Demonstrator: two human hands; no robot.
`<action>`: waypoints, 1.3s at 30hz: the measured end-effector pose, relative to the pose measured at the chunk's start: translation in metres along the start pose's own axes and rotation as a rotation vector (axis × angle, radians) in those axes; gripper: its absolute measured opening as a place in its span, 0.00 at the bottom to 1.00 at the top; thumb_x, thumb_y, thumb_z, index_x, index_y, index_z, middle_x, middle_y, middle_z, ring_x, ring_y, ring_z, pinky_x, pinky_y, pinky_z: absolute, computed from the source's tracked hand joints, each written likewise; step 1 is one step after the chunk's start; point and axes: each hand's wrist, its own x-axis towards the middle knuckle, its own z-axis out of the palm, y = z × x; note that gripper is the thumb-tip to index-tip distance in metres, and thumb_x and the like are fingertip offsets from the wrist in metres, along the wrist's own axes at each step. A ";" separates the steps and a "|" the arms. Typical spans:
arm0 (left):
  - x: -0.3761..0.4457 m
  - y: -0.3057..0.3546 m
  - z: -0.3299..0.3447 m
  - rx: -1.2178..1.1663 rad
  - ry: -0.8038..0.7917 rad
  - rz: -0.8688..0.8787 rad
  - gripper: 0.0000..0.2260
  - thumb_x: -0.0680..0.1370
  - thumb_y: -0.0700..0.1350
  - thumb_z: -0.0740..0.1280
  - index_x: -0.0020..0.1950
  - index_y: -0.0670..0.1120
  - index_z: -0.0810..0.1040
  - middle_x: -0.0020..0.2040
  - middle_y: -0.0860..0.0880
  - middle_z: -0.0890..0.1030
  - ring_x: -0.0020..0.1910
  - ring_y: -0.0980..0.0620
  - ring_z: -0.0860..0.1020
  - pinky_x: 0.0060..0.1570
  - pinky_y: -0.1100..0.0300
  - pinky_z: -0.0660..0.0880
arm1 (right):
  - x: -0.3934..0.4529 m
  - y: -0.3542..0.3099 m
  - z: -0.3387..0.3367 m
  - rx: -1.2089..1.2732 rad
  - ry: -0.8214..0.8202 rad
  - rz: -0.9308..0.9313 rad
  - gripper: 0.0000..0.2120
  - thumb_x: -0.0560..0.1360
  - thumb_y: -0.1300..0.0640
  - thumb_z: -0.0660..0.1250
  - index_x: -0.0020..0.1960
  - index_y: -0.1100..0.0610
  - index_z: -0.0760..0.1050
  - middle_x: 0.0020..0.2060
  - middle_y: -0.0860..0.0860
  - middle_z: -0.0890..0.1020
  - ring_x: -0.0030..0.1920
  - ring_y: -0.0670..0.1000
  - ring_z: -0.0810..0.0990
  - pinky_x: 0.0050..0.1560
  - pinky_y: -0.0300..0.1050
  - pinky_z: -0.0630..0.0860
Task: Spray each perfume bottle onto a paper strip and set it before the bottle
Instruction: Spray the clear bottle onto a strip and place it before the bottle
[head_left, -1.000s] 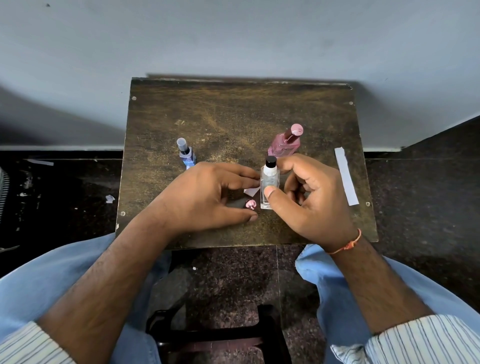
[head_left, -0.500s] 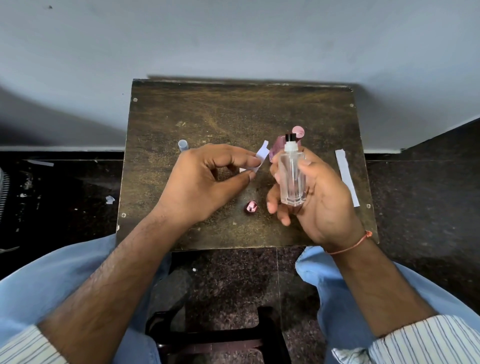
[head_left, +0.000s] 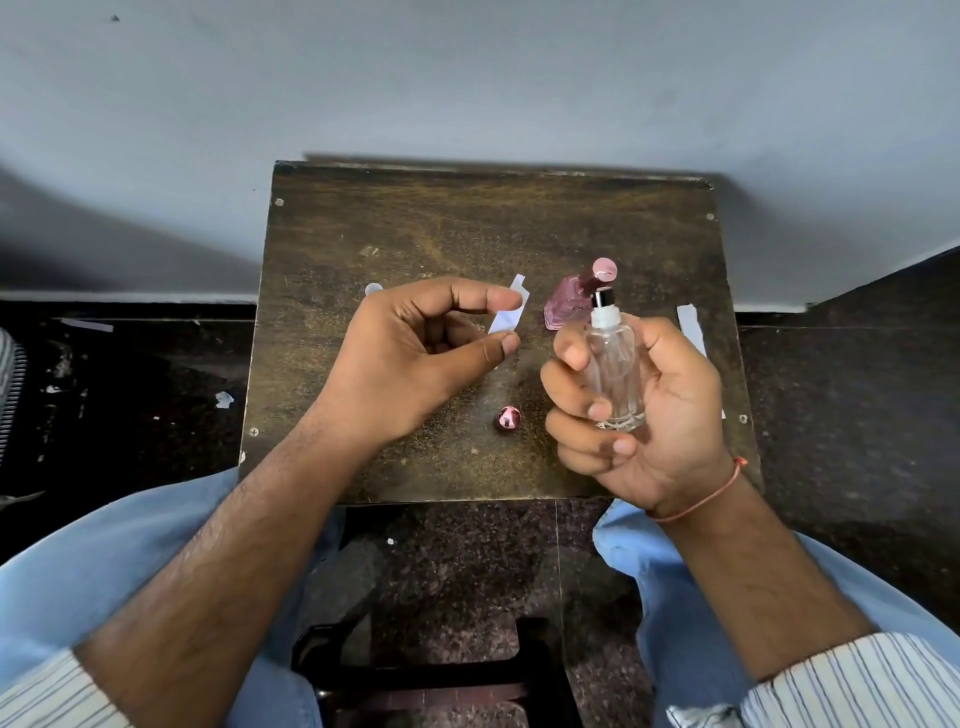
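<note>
Clear glass bottle (head_left: 615, 376) is up off the tabletop (head_left: 363, 228), wrapped in the right hand (head_left: 639, 410): fingers curled round the body, thumb on the left face, nozzle (head_left: 604, 310) uncovered and upright. No finger is on the pump head yet.

Left hand (head_left: 415, 353) pinches a white paper strip (head_left: 509, 314) between thumb and forefinger, other fingers loosely curled. Strip tilts up and away, its free end toward the bottle.

Pink bottle (head_left: 571, 306) stands capped just behind the clear one. A small pink cap (head_left: 507, 419) lies on the tabletop between the hands. A third bottle is mostly hidden behind the left hand; only its pale top (head_left: 373, 289) shows. A second strip (head_left: 693, 332) lies at the right edge, partly behind the right hand.

Step in hand, as I read it: spray the clear bottle onto the held strip.

How to do it well:
- Forefinger onto the pump head; can't tell which way the orifice points, so check and turn it toward the strip.
- Bring the strip's free end level with the nozzle, near but not touching.
- Keep the pinch low on the strip so the fingers stay dry.
- One short press. Paper is light and will flutter, so hold it firm.
- Aim away from the pink bottle.
- Then the bottle goes back on the tabletop with the strip laid on its near side.
</note>
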 end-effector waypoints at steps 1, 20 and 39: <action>0.000 0.001 0.000 0.000 -0.016 -0.003 0.15 0.76 0.37 0.80 0.57 0.55 0.88 0.38 0.28 0.80 0.33 0.37 0.73 0.37 0.45 0.72 | 0.000 0.000 -0.001 0.032 -0.029 0.012 0.20 0.82 0.45 0.49 0.45 0.56 0.73 0.27 0.49 0.68 0.22 0.47 0.56 0.25 0.36 0.52; -0.004 0.002 0.002 0.062 -0.110 -0.040 0.24 0.77 0.34 0.78 0.71 0.50 0.82 0.43 0.57 0.89 0.29 0.58 0.80 0.31 0.66 0.73 | 0.009 0.012 0.016 -0.536 0.416 -0.156 0.31 0.75 0.25 0.59 0.36 0.53 0.75 0.23 0.52 0.68 0.20 0.48 0.61 0.29 0.45 0.52; -0.007 0.004 0.005 0.102 -0.192 -0.043 0.26 0.76 0.34 0.79 0.73 0.47 0.81 0.48 0.66 0.87 0.32 0.62 0.83 0.33 0.70 0.74 | 0.015 0.019 0.019 -0.734 0.641 -0.431 0.36 0.74 0.37 0.64 0.36 0.73 0.67 0.21 0.48 0.68 0.20 0.44 0.63 0.24 0.35 0.61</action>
